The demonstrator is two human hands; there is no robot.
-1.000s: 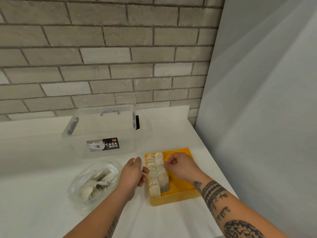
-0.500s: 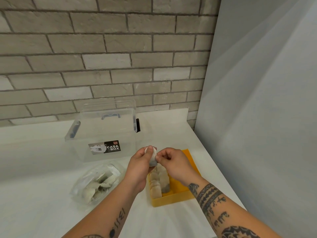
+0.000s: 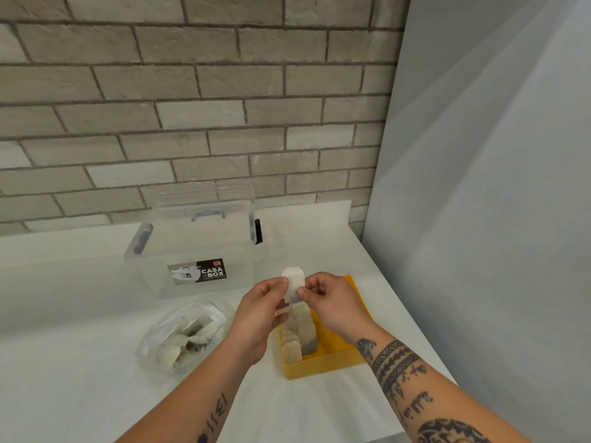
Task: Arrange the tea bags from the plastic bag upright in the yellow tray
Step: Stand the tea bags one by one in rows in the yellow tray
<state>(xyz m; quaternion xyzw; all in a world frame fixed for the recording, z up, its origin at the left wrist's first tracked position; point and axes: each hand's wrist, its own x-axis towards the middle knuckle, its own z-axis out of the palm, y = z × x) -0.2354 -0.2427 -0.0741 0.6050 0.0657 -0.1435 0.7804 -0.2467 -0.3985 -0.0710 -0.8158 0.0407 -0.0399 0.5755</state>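
A small white paper tea bag (image 3: 293,284) is in the air at the centre of the frame, held upright above the far end of the yellow rectangular plastic tray (image 3: 323,367). We see the left hand (image 3: 259,314) pinch its left edge and the right hand (image 3: 334,302) pinch its right edge, with the other fingers curled. Below it, a row of standing tea bags (image 3: 292,350) fills the left side of the tray. We judge that the risk is in the lowering: if the bag pushes against the row, the thin bags can fall one on another toward the free right side. A hard pinch can also tear the paper. The crumpled clear plastic bag (image 3: 185,334) with more tea bags lies at lower left on the white table (image 3: 80,314), near the left forearm, which could brush it.
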